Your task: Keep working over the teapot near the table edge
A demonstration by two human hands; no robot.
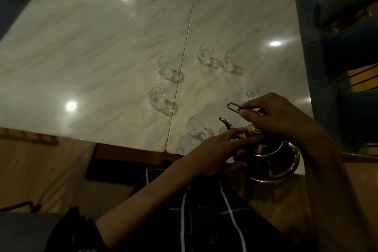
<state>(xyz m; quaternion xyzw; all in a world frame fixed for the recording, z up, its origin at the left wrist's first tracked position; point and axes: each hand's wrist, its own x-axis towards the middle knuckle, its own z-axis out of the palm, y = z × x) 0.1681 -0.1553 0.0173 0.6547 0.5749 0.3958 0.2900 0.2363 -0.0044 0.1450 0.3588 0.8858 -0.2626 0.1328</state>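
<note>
right hand (274,116) pinches the teapot (272,159) handle (241,108), left hand (216,155) fingers spread flat on its side, small glasses (156,98) scattered on the worktop (92,57) just beyond

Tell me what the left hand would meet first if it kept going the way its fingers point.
Likely the golden teapot: the left hand points right, its fingertips already at the pot's top near the spout, though depth is unclear.

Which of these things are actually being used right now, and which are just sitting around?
In use:
- shiny gold metal teapot
- its thin wire handle, pinched by the right hand
- left hand, touching the pot

Lying about:
- small clear glass cups
- pale marble-look table
</note>
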